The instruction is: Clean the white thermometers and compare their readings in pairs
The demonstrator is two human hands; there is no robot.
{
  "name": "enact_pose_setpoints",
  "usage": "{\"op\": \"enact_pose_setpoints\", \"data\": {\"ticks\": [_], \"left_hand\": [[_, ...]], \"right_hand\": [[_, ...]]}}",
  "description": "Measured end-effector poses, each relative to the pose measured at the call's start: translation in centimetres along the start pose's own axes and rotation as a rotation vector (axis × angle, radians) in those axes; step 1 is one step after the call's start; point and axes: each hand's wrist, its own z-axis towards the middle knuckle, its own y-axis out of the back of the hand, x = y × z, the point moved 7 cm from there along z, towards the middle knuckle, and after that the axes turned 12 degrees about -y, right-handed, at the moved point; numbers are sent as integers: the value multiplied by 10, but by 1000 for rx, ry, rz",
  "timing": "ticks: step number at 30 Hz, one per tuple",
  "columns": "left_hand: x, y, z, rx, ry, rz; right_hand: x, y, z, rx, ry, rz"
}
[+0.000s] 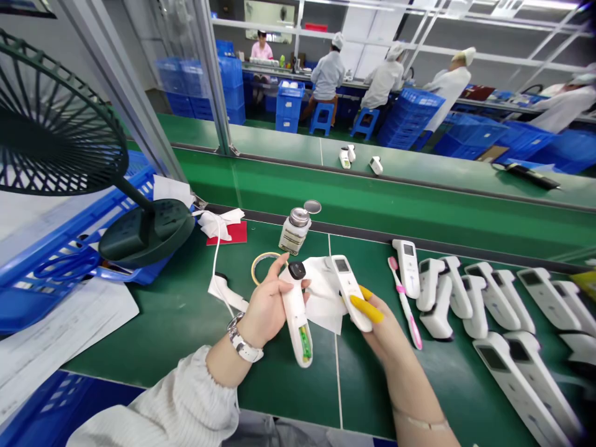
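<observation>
My left hand is closed around a white handheld infrared thermometer. Its dark sensor end points up, and its open battery compartment shows something green and yellow inside. A second white infrared thermometer, screen facing up, is gripped by my right hand, which wears yellow finger covers. Under and between the two devices lies a white tissue. Just beyond my left hand are a roll of tape and a clear bottle with its metal lid flipped up. A pink-and-white toothbrush lies right of my right hand.
Several more white thermometers crowd the right side of the green bench. At left are a dark fan, blue baskets and papers. A corded white device lies near my left wrist. People sit working beyond the ledge.
</observation>
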Motion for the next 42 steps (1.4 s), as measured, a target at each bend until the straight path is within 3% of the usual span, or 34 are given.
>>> {"op": "enact_pose_setpoints", "data": {"ticks": [2,4,7,11,16,22,27,33,42], "left_hand": [[2,0,-2,-15,22,-41],[2,2,-2,-16,18,0],[-1,11,1,-67,-28,93],[-2,20,6,-136,-66,59],[-4,18,6,-165,-63,19],[-3,16,5,-126,-61,62],[-1,22,6,-167,-51,50],[-6,17,6,-187,-103,3],[3,9,0,-81,-6,119]], "right_hand": [[2,-28,-11,178,-64,358],[4,-51,-20,238,-72,511],[4,-74,-30,239,-35,487],[3,-89,-38,258,4,330],[10,-88,-43,251,79,277],[4,-91,-42,331,-21,265],[3,-97,-46,388,-51,269],[0,-96,-47,332,-32,214],[5,-91,-43,311,21,229]]}}
